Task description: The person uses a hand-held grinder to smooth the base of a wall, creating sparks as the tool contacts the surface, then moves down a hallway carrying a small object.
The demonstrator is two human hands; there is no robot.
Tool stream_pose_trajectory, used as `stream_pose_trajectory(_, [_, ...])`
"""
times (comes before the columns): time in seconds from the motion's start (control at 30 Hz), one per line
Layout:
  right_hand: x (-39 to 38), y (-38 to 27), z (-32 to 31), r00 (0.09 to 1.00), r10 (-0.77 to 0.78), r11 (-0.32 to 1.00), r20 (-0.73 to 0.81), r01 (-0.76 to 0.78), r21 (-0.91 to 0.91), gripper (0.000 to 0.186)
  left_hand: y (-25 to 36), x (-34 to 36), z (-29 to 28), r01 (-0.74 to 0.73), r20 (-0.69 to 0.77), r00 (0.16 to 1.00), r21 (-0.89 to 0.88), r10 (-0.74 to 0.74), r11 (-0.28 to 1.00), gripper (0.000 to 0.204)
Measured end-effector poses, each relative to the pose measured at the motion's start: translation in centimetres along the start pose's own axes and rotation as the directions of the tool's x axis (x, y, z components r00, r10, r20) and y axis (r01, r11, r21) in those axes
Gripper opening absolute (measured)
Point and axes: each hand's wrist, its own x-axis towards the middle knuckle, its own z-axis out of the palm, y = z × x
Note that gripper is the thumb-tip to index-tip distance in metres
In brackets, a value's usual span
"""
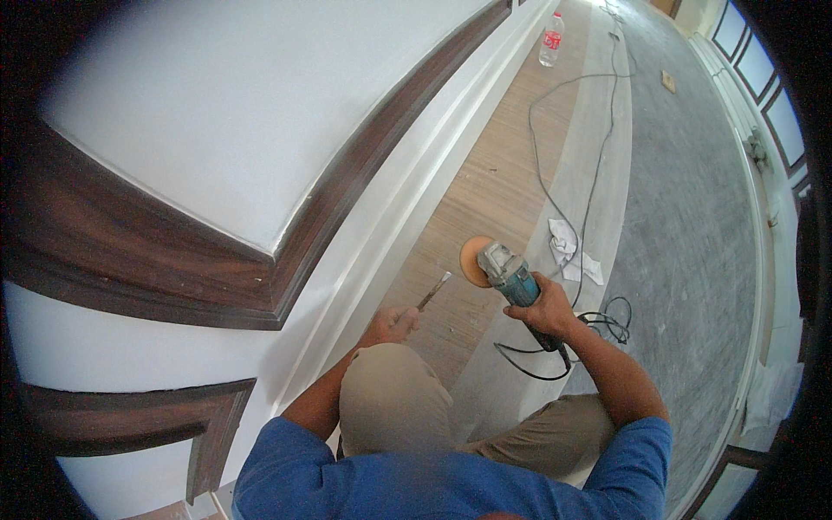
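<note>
My right hand [548,307] is wrapped round the body of a teal and grey angle grinder [513,276]. Its round orange disc [475,260] faces left, over or near the wood-patterned floor; I cannot tell if it touches. A black cord trails from the grinder's rear end. Beside my left knee, my left hand [394,326] is closed on a slim hand tool [433,291] with a dark shaft and a pale flat tip, like a narrow chisel. The tool points up and right, toward the disc. Part of the left hand is hidden behind the knee.
A white skirting board [416,173] runs along the left wall, which has dark wood moulding [338,186]. A crumpled white cloth [572,251] and a long grey cable [598,165] lie right of the grinder. Farther off stands a clear bottle [550,42] with a red label.
</note>
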Motion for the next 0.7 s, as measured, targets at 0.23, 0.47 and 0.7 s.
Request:
stream_pose_trajectory(0.23, [-0.1,-0.3,-0.3,1.0,-0.002,1.0,0.026,0.002,0.028,0.074,0.7,-0.2,0.5,-0.023,-0.077,0.997,-0.045,0.019,0.999,0.035])
stream_pose_trajectory(0.47, [-0.4,-0.5,-0.6,0.999,0.019,1.0,0.036,-0.02,0.006,0.077,-0.3,0.5,0.2,0.003,-0.116,0.993,-0.021,-0.006,1.0,0.033])
stream_pose_trajectory(0.7, [-0.2,0.5,0.2,0.999,-0.025,1.0,0.034,0.026,-0.006,0.077,-1.2,1.2,-0.5,-0.116,-0.245,0.951,0.275,0.187,0.954,0.029])
